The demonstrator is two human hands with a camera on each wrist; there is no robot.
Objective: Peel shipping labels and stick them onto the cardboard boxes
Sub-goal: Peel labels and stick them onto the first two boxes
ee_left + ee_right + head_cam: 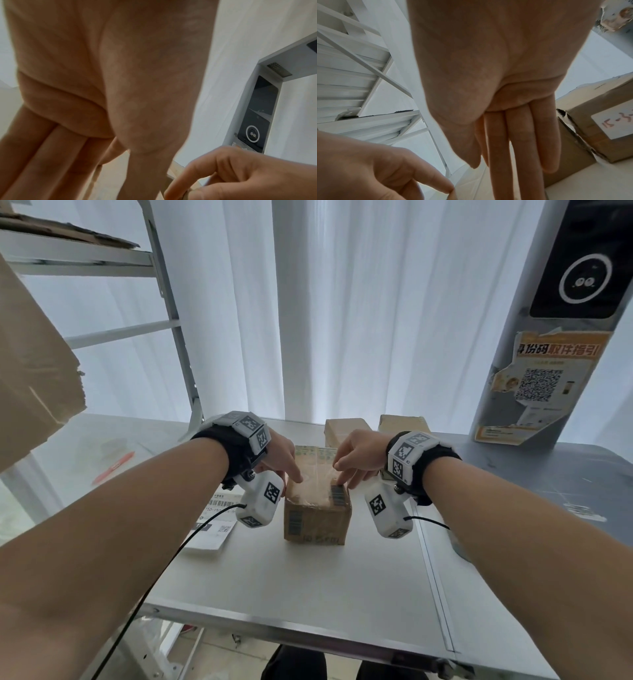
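Small brown cardboard box at the middle of the grey metal table. Left hand and right hand, fingers extended and holding nothing, press its taped top; the barcoded label sits near the right fingertips. Firm outward strokes should seat its edges.

A pale metal table is set before full-length white curtains, through which soft daylight is diffused. At the left, a white metal shelving frame is seen. At the right, a grey pillar is fitted with a dark screen, and a worn orange poster is stuck beneath it. Below the table edge, what may be a tiled floor is glimpsed.
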